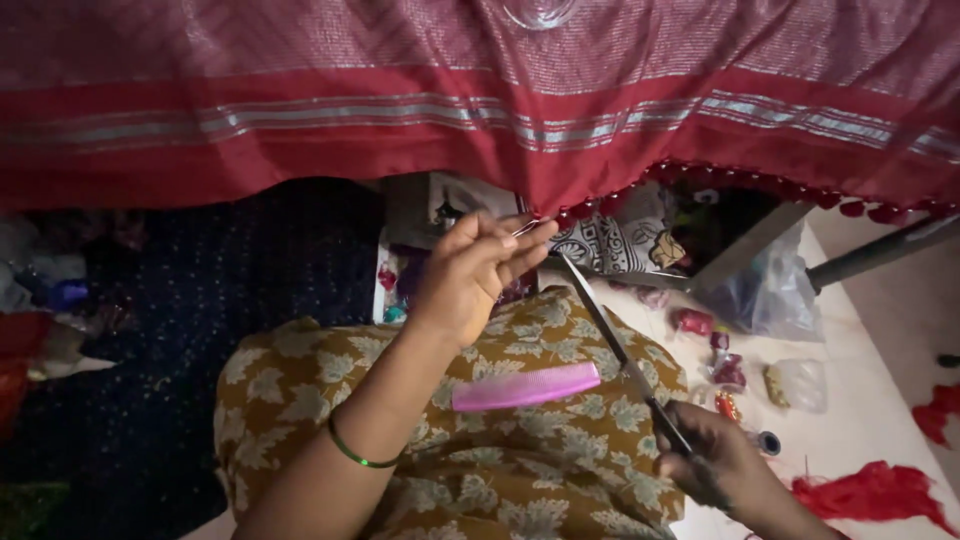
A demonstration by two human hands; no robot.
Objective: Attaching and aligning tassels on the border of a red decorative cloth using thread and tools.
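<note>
My left hand (478, 272) is raised to the lower edge of a red cloth (480, 110) with silver stripes, its fingertips pinched on a small thin piece at the hem; I cannot tell what the piece is. Along that hem runs a row of small red tassels (700, 180). My right hand (715, 465) grips the handles of long scissors (615, 345), whose blades point up toward the pinched spot. A pink comb (527, 387) lies on my lap, which is covered in mustard fabric with a leaf print (480, 470).
Red thread bundles (870, 490) lie on the pale floor at the lower right. Small clear packets (795, 385), a thread spool (768, 442) and a plastic bag (765, 290) sit beside my knee. A dark blue dotted cloth (200, 300) fills the left. A metal bar (870, 255) slants at right.
</note>
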